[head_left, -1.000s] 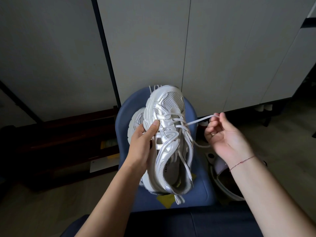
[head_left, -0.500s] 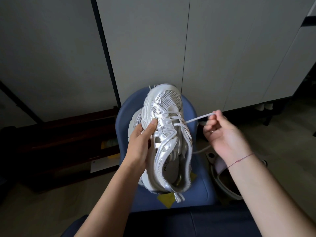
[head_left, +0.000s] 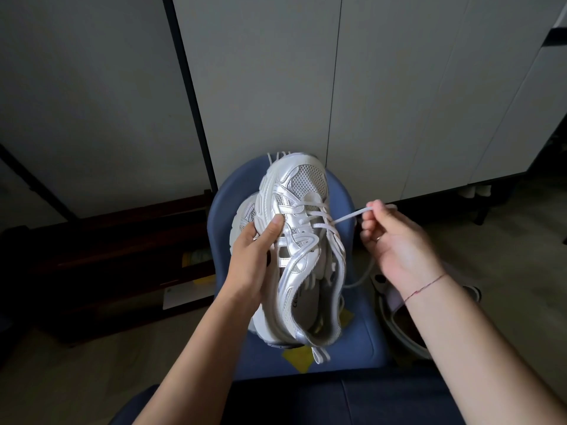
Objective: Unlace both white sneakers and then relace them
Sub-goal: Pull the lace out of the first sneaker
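A white and silver sneaker (head_left: 302, 250) is held up over a blue chair, toe pointing away from me. My left hand (head_left: 256, 259) grips its left side, thumb on the upper beside the eyelets. My right hand (head_left: 395, 240) pinches the white lace (head_left: 348, 216), which runs taut from the upper eyelets out to the right; a slack loop of lace hangs below that hand. The second white sneaker (head_left: 244, 216) lies on the chair seat behind the first, mostly hidden.
The blue chair (head_left: 346, 342) stands right in front of my knees, a yellow scrap on its seat. White cabinet doors (head_left: 399, 87) rise behind it. A dark low shelf (head_left: 122, 256) is at the left. A round bin (head_left: 399, 320) sits on the floor at the right.
My right hand has drawn the lace a little farther to the right and up, tightening it. The sneaker has tipped slightly in my left hand.
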Available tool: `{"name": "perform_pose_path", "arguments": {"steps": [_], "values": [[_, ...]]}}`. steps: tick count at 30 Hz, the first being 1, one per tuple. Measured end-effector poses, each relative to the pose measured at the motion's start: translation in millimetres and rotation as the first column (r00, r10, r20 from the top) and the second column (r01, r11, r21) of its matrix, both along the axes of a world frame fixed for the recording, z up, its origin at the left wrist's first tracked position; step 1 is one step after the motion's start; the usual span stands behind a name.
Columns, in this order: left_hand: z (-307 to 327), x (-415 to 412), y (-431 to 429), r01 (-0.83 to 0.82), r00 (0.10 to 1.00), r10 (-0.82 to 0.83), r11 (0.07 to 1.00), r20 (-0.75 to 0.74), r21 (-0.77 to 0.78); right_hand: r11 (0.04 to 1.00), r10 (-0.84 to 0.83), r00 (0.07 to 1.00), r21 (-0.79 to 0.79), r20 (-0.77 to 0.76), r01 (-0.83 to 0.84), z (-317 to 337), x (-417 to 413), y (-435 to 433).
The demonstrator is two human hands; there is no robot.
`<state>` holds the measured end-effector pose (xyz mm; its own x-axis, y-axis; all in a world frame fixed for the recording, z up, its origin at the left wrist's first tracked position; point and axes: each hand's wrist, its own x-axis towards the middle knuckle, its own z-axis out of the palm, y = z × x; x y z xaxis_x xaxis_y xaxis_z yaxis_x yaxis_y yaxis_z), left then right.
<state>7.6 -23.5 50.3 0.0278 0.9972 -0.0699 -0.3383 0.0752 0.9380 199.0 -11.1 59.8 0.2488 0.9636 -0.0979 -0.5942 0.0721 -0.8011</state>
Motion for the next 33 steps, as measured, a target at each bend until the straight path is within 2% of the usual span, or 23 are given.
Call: {"name": "perform_pose_path", "arguments": {"steps": [7, 8, 10, 12, 13, 15, 17, 18, 19, 22, 24, 28, 32, 33], "values": [[0.5, -4.1, 1.6, -0.056, 0.998, 0.056, 0.998, 0.001, 0.002, 0.996, -0.081, 0.961, -0.046, -0.266, 0.071, -1.8, 28.6, 6.9], [1.6, -5.4, 1.1, -0.066, 0.998, 0.066, 0.998, 0.014, -0.001, 0.994, -0.105, 0.965, -0.045, -0.239, 0.097, -0.9, 34.8, 7.3], [2.3, -7.5, 2.0, -0.085, 0.996, 0.086, 0.996, 0.033, -0.014, 0.988, -0.134, 0.991, -0.074, 0.021, 0.135, -1.2, 37.3, 5.2], [2.3, -7.8, 2.7, -0.091, 0.996, 0.092, 0.996, 0.015, -0.013, 0.992, -0.057, 0.926, -0.080, 0.373, 0.094, -10.0, 24.9, 2.1], [1.6, -7.2, 3.3, -0.095, 0.995, 0.095, 0.995, -0.002, -0.009, 0.996, 0.002, 0.849, -0.078, 0.528, 0.046, -14.9, 15.7, 0.9], [0.3, -5.2, 3.2, -0.108, 0.993, 0.108, 0.994, -0.046, 0.009, 0.995, 0.097, 0.631, -0.098, 0.770, -0.034, -21.6, 0.7, -0.2], [-0.5, -3.0, 1.9, -0.113, 0.989, 0.117, 0.992, -0.087, 0.047, 0.997, 0.071, 0.438, -0.059, 0.896, -0.040, -19.7, -6.1, -1.5], [-0.6, -2.1, 0.8, -0.110, 0.988, 0.116, 0.992, -0.104, 0.061, 1.000, 0.008, 0.389, 0.002, 0.921, -0.026, -15.7, -7.5, -3.7], [-1.5, -2.1, 0.7, -0.111, 0.986, 0.119, 0.991, -0.120, 0.070, 0.996, -0.064, 0.384, 0.080, 0.921, -0.026, -10.7, -9.4, -6.7], [-2.3, -2.6, 0.6, -0.111, 0.980, 0.121, 0.991, -0.155, 0.077, 0.952, -0.152, 0.500, 0.262, 0.852, -0.157, 4.0, -18.2, -17.2], [-2.7, -2.3, 1.3, -0.097, 0.980, 0.110, 0.992, -0.166, 0.086, 0.934, -0.125, 0.480, 0.266, 0.868, -0.239, 5.3, -22.1, -18.5], [-2.8, 0.5, 0.3, -0.097, 0.979, 0.113, 0.990, -0.172, 0.101, 0.944, -0.099, 0.419, 0.219, 0.902, -0.248, 1.6, -24.1, -16.8], [-5.2, 5.1, 0.6, -0.098, 0.960, 0.123, 0.989, -0.253, 0.111, 0.950, -0.118, 0.270, 0.188, 0.956, -0.250, 3.6, -22.5, -14.9], [-5.4, 5.6, 0.9, -0.097, 0.955, 0.124, 0.989, -0.271, 0.112, 0.951, -0.104, 0.292, 0.180, 0.951, -0.251, 4.8, -22.4, -14.6]]}}
